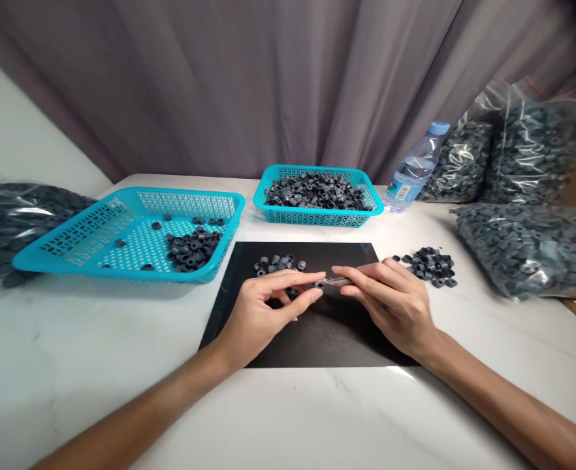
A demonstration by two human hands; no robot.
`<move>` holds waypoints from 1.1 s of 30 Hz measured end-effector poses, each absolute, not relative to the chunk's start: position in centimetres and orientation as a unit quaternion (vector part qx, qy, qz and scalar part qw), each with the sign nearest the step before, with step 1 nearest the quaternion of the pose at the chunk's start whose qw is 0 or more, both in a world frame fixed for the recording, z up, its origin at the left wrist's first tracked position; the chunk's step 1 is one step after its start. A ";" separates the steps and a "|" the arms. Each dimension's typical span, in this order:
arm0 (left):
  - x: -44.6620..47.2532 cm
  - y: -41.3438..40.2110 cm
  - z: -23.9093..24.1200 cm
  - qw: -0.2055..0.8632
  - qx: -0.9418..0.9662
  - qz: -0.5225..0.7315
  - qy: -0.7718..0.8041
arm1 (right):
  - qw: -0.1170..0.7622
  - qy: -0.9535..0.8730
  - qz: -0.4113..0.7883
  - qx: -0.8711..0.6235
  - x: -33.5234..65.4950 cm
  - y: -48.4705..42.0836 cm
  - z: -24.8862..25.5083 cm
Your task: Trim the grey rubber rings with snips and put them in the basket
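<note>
Between thumb and forefinger, my left hand (268, 307) pinches a small dark grey ring (320, 285) with a hole through it. My right hand (390, 297) grips a thin metal tool (337, 281), perhaps tweezers or a blade, whose tip meets the ring. Both hands are over a black mat (317, 339). Behind my left fingers lies a small pile of similar grey rings (281, 262) on the mat, partly covered by that hand. Another heap of rings (431, 266) sits on the white table just right of the mat, beyond my right hand.
A turquoise basket (136, 274) at left holds some rings; a second turquoise basket (317, 217) at the back is well filled. A water bottle (415, 170) stands beside it. Bulging clear bags of rings (537, 248) crowd the right, with another bag (28, 215) far left. A grey curtain (229, 85) hangs behind.
</note>
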State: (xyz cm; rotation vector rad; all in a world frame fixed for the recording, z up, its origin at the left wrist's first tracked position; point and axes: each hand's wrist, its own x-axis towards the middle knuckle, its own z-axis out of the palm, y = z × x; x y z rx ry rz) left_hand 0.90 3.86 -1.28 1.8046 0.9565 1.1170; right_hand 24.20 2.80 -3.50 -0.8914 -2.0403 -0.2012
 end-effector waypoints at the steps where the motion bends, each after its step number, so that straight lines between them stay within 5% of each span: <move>1: 0.9 3.9 -1.2 0.396 0.711 0.441 0.378 | 0.433 -0.820 -0.092 -0.362 24.3 2.8 -3.5; 33: 1.0 3.8 -1.1 0.396 0.724 0.421 0.375 | 0.393 -0.832 -0.195 -0.340 24.4 2.7 -3.4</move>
